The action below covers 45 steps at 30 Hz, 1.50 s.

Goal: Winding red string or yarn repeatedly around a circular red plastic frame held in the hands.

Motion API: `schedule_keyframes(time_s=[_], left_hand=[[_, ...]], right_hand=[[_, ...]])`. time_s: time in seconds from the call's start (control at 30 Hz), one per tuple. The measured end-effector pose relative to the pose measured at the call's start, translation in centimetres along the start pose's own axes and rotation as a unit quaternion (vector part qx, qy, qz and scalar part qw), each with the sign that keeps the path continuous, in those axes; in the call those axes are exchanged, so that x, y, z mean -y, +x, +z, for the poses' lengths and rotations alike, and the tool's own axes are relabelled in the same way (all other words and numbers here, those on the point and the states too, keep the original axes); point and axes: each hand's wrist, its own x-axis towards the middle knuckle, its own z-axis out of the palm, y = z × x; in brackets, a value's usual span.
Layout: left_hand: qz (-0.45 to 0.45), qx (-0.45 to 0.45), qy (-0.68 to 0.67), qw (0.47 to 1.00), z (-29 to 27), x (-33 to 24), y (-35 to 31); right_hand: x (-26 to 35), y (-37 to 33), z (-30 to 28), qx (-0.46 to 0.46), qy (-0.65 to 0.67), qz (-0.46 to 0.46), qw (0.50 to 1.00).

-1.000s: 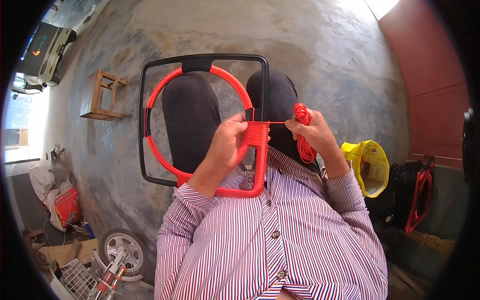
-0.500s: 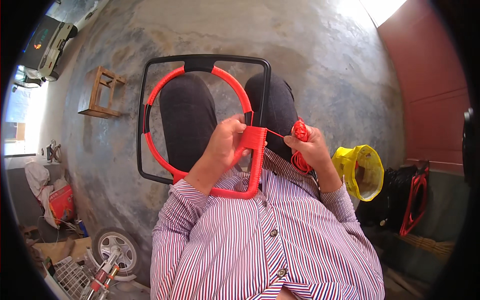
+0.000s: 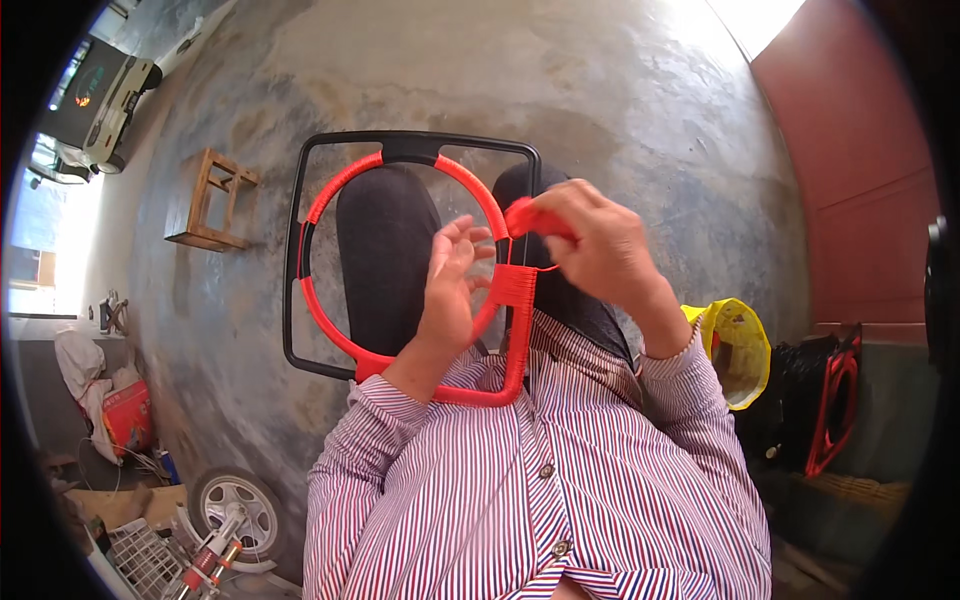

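At two o'clock we see a red panel, its outer edge lost in darkness. Near the middle, toward nine o'clock, a black frame with a red-wrapped ring lies before the dark-trousered legs; the left forearm hides some of its lower side. The right hand, at two o'clock and slightly blurred, has its fingers closed around a red cord bundle; we cannot make out its thumb's grip. The left hand, at the ring's three o'clock, is loosely spread; we cannot tell whether it touches the ring. A thin red strand shows only briefly beside the wrapping.
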Motion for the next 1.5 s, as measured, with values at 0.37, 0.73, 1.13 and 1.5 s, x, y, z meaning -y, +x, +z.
schedule_keyframes(time_s=[0.37, 0.73, 1.13, 1.5], left_hand=[[-0.113, -0.057, -0.029, 0.992, -1.2, 1.3, 1.1], [-0.179, 0.046, -0.137, 0.973, -0.4, 0.5, 0.8], [-0.172, 0.016, -0.148, 0.974, 0.5, -0.7, 0.5], [-0.13, 0.055, -0.067, 0.988, -0.8, 1.0, 0.5]], right_hand=[[-3.0, -1.2, 3.3, -0.112, -0.065, -0.003, 0.992], [-3.7, -3.4, 5.8, -0.072, 0.091, -0.001, 0.993], [-12.4, -10.5, -4.9, -0.124, 0.766, -0.009, 0.631], [-2.6, -5.0, 3.6, 0.04, 0.515, 0.224, 0.827]])
